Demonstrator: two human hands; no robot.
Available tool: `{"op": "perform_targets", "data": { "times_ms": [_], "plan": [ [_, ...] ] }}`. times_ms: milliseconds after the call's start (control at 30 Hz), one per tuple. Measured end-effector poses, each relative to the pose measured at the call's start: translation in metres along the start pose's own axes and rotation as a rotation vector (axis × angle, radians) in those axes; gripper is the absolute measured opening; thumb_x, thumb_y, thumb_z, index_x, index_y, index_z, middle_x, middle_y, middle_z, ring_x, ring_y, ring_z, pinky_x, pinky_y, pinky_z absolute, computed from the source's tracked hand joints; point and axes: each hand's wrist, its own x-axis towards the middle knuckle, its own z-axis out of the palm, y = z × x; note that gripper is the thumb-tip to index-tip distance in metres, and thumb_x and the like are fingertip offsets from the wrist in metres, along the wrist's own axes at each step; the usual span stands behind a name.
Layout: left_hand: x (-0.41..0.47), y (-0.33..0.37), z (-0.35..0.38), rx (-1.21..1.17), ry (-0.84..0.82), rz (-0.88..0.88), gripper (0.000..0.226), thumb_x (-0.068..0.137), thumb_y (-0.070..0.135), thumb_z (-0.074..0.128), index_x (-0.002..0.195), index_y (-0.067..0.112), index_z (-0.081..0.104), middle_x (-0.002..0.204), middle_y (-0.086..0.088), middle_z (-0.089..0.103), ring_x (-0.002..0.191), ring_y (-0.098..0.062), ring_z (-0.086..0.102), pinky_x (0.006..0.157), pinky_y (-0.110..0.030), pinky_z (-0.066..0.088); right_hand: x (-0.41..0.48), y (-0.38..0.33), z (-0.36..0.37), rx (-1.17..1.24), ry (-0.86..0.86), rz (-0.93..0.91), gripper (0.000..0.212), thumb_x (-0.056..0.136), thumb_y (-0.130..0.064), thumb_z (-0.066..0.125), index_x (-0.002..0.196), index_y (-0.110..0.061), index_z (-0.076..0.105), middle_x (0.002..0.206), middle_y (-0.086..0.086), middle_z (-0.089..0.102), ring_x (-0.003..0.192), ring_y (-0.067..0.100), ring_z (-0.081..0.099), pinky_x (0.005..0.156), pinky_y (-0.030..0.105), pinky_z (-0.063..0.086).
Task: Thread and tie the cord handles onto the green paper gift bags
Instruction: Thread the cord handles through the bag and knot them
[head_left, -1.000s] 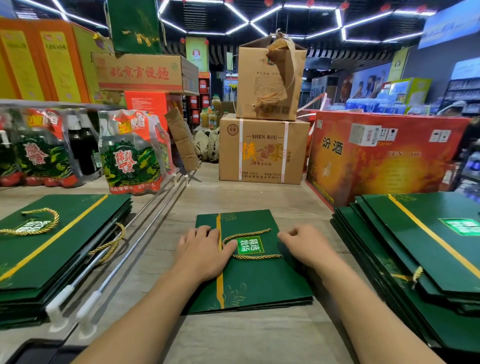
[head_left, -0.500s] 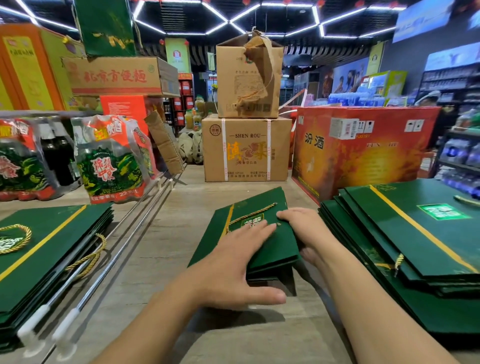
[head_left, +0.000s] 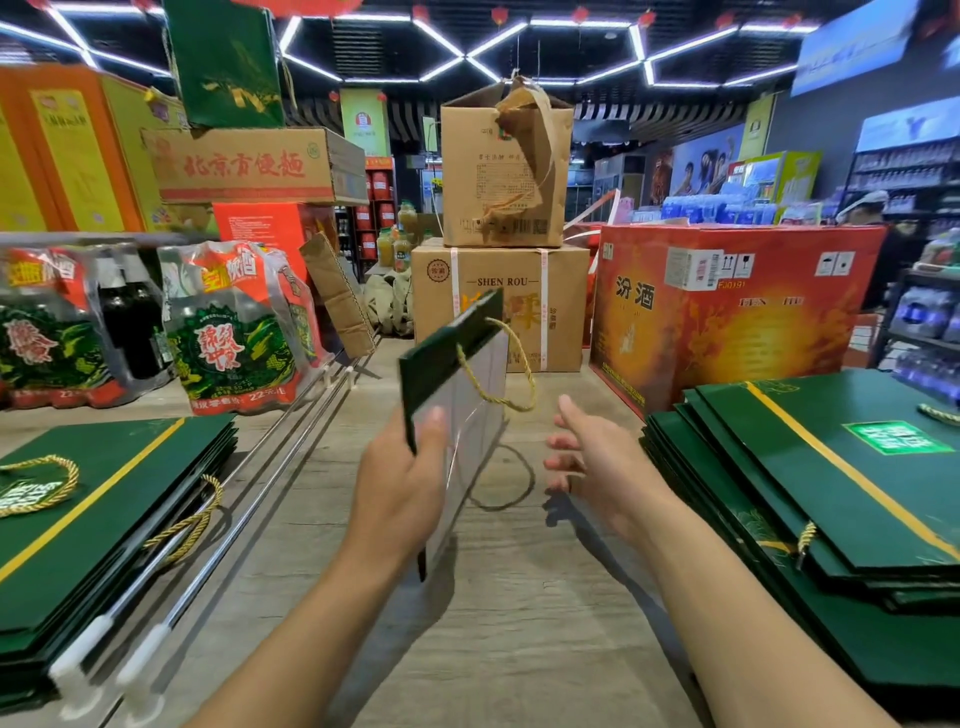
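**Head view.** The left hand (head_left: 400, 483) holds one green bag (head_left: 452, 353) above the table (head_left: 519, 623), nearly edge-on to the camera and tilted. The thumb is pressed on the near face; the fingers are hidden behind the bag and presumably clamp it from the back. A gold cord (head_left: 488, 399) hangs in a loop from the bag's upper part. The right hand (head_left: 592, 457) hovers just right of the bag without touching it, palm turned inward and fingers apart and relaxed. Flat green bags lie in a left stack (head_left: 104, 499) and a right stack (head_left: 831, 493); cords show on both.

*Step in hand (judged):* the bag is being turned over, either for its second handle or to be set aside; which one cannot be told. To do it well:
- take the free edge with the right hand so the paper does not crease;
- keep the loop from snagging;
- check that both cord ends are knotted inside the holes.

*Legible writing:*
- the brown carton (head_left: 498, 306) reads "SHEN ROU";
- the red box (head_left: 727, 322) reads "汾酒";
- the upper-left carton (head_left: 249, 166) carries red Chinese characters;
- the bottle pack (head_left: 234, 332) shows "22元";
- the bags' green labels are too blurred to read.
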Motion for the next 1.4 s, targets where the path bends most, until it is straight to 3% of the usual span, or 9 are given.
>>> {"op": "perform_targets", "data": {
  "times_ms": [167, 400, 500, 600, 733, 967, 1067, 1200, 1400],
  "plan": [
    [0.008, 0.006, -0.004, -0.418, 0.207, -0.329, 0.02, 0.105, 0.03, 0.052, 0.104, 0.021, 0.07, 0.098, 0.009, 0.078, 0.096, -0.013, 0.073, 0.084, -0.039, 0.058, -0.007, 0.011, 0.011, -0.206, -0.136, 0.173, 0.061, 0.094, -0.053, 0.066, 0.125, -0.001, 0.053, 0.118, 0.018, 0.061, 0.085, 0.028, 0.064, 0.069, 0.035, 0.062],
    [0.022, -0.003, -0.009, -0.83, 0.205, -0.534, 0.026, 0.103, 0.015, 0.052, 0.127, 0.008, 0.061, 0.115, -0.01, 0.075, 0.106, -0.025, 0.072, 0.09, -0.042, 0.056, -0.008, 0.026, 0.027, -0.128, -0.207, 0.095, 0.033, 0.091, -0.023, 0.077, 0.116, -0.005, 0.066, 0.105, 0.013, 0.076, 0.075, 0.02, 0.067, 0.064, 0.029, 0.058],
    [0.031, -0.014, -0.022, -0.909, 0.199, -0.655, 0.016, 0.092, 0.0, 0.057, 0.108, -0.001, 0.06, 0.104, -0.017, 0.07, 0.093, -0.028, 0.07, 0.087, -0.038, 0.058, -0.003, 0.024, 0.022, -0.093, -0.126, -0.003, 0.035, 0.093, -0.022, 0.074, 0.123, -0.011, 0.061, 0.106, 0.008, 0.078, 0.09, 0.023, 0.074, 0.061, 0.028, 0.058],
    [0.031, -0.015, -0.03, -0.858, 0.151, -0.748, 0.015, 0.088, -0.003, 0.056, 0.082, 0.01, 0.056, 0.076, -0.008, 0.062, 0.071, -0.02, 0.062, 0.077, -0.034, 0.053, 0.002, 0.023, 0.015, -0.129, -0.031, -0.071, 0.035, 0.096, -0.025, 0.071, 0.128, -0.017, 0.058, 0.114, 0.003, 0.075, 0.099, 0.021, 0.074, 0.081, 0.041, 0.064],
    [0.028, -0.017, -0.035, -0.753, 0.065, -0.749, 0.011, 0.09, -0.004, 0.057, 0.087, 0.006, 0.057, 0.065, -0.008, 0.067, 0.052, -0.013, 0.067, 0.06, -0.031, 0.056, 0.005, 0.023, 0.01, -0.195, 0.035, -0.137, 0.042, 0.098, -0.027, 0.068, 0.137, -0.02, 0.055, 0.129, 0.0, 0.068, 0.114, 0.02, 0.066, 0.094, 0.046, 0.06],
    [0.018, -0.015, -0.056, -0.592, -0.024, -0.716, 0.036, 0.088, -0.014, 0.061, 0.121, 0.0, 0.06, 0.094, -0.019, 0.074, 0.073, -0.026, 0.073, 0.053, -0.031, 0.06, -0.012, 0.021, 0.015, -0.214, 0.103, -0.276, 0.022, 0.097, -0.022, 0.07, 0.114, -0.027, 0.057, 0.103, -0.006, 0.073, 0.092, 0.009, 0.071, 0.067, 0.028, 0.062],
    [0.012, -0.005, -0.072, -0.397, -0.021, -0.644, 0.031, 0.088, -0.008, 0.067, 0.116, 0.005, 0.065, 0.086, -0.011, 0.076, 0.067, -0.021, 0.072, 0.052, -0.03, 0.058, -0.021, 0.022, 0.027, -0.26, 0.106, -0.289, 0.018, 0.097, -0.025, 0.071, 0.108, -0.03, 0.058, 0.095, -0.006, 0.074, 0.086, 0.01, 0.073, 0.063, 0.029, 0.062],
    [0.005, 0.013, -0.113, -0.112, 0.04, -0.497, 0.025, 0.084, 0.001, 0.075, 0.098, 0.02, 0.071, 0.09, -0.007, 0.078, 0.083, -0.031, 0.075, 0.078, -0.048, 0.062, -0.032, 0.018, 0.059, -0.304, 0.061, -0.293, 0.015, 0.097, -0.033, 0.07, 0.109, -0.025, 0.064, 0.094, -0.004, 0.076, 0.085, 0.012, 0.074, 0.061, 0.032, 0.062],
    [-0.012, 0.033, -0.182, 0.225, 0.17, -0.308, 0.02, 0.088, 0.024, 0.077, 0.105, 0.026, 0.067, 0.089, 0.01, 0.071, 0.073, -0.009, 0.065, 0.056, -0.026, 0.045, -0.054, 0.006, 0.131, -0.397, -0.087, -0.362, 0.034, 0.085, -0.038, 0.075, 0.114, -0.024, 0.065, 0.101, -0.009, 0.074, 0.085, 0.013, 0.07, 0.06, 0.029, 0.057]
  ]
}}
